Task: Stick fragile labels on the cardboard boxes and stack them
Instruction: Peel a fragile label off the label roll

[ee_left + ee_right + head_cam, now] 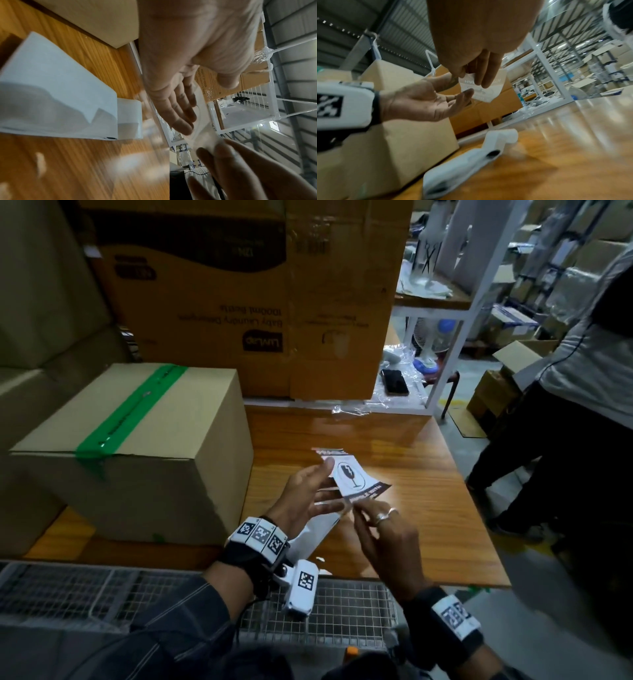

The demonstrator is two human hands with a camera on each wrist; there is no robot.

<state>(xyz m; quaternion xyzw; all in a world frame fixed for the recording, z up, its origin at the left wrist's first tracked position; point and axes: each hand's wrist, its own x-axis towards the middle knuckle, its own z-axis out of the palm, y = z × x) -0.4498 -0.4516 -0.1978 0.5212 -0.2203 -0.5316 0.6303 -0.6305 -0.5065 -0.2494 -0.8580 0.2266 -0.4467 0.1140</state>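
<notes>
Mid-frame over the table (428, 474), right hand (383, 529) pinches the fragile label (356, 477) while the left hand (308, 494) stays flat beside it, so I'd peel slowly, keep it uncreased, then press onto the green-taped box (137, 446) at left.

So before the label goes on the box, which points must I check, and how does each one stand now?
1. Fragile label is in hand: ok, the right hand pinches its lower edge.
2. Left hand is free to help: ok, its fingers are straight, touching the label only lightly.
3. Backing paper is fully off the label: cannot tell.
4. Box with green tape is within reach: ok, it stands on the table just to the left of the hands.
5. Box is sealed: ok on top, green tape runs across it.
6. Box already labelled: none shows on the visible faces.
</notes>
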